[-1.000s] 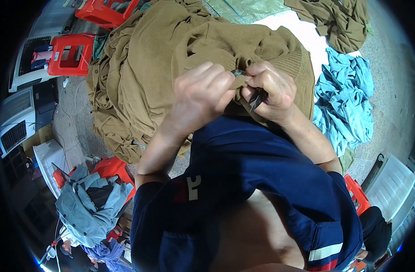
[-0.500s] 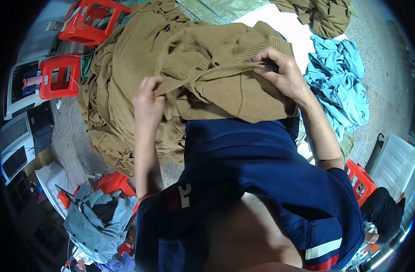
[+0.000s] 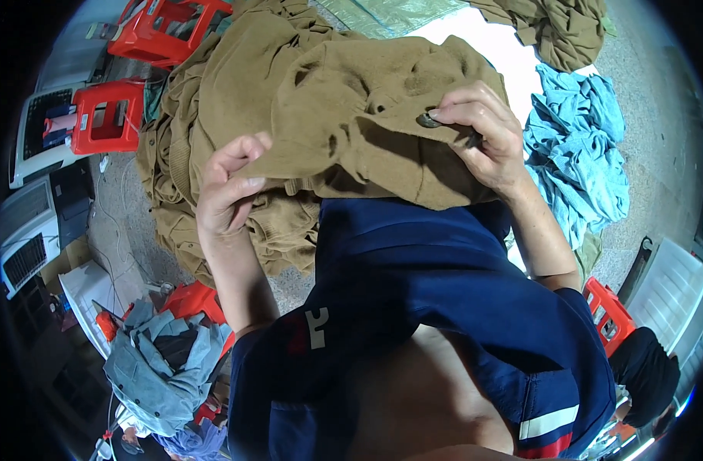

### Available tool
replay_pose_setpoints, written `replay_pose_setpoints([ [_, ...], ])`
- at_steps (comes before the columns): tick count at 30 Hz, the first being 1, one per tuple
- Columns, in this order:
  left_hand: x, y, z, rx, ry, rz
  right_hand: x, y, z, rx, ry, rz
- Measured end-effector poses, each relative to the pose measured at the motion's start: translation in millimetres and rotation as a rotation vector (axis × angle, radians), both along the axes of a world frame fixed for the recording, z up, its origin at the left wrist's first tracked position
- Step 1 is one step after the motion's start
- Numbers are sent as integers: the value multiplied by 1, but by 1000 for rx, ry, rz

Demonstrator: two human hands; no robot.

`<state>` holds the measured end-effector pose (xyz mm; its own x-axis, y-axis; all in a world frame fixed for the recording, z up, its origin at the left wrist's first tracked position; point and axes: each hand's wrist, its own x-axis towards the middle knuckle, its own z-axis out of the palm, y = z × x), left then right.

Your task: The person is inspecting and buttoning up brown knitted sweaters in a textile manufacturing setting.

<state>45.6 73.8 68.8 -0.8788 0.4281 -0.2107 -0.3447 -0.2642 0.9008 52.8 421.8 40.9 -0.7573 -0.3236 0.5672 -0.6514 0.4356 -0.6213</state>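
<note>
A brown knitted garment [image 3: 320, 84] lies across my lap. Pinched in my left hand [image 3: 232, 180] is one end of its edge. My right hand [image 3: 489, 134] is closed on the other end and also holds a small dark, shiny tool [image 3: 427, 120]; the fingers hide most of it, so its kind is unclear. Between the hands the edge is drawn out, with a fold opening in shadow below it. Under the garment show the dark blue clothes [image 3: 413, 238] I wear.
More brown garments [image 3: 175, 184] are heaped at the left. Light blue knitwear [image 3: 574, 146] lies on the right, with a brown pile [image 3: 559, 31] beyond. Red stools [image 3: 109, 115] stand at the left. Blue-grey garments [image 3: 159, 369] are piled at the lower left.
My left hand has moved left and slightly down, its thumb now on top of the cloth. The garment edge has spread wider. More of the dark tool shows at my right fingertips.
</note>
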Motion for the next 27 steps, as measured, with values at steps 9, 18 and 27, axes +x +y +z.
replay_pose_setpoints([
  [9,-13,37,24,-93,163,92,-2,-11,14,-58,126,-39],
  [18,-1,100,23,-769,960,-10,0,-27,11,-223,-49,-45],
  [27,-2,128,-15,-495,952,119,8,-15,18,-127,-287,120],
])
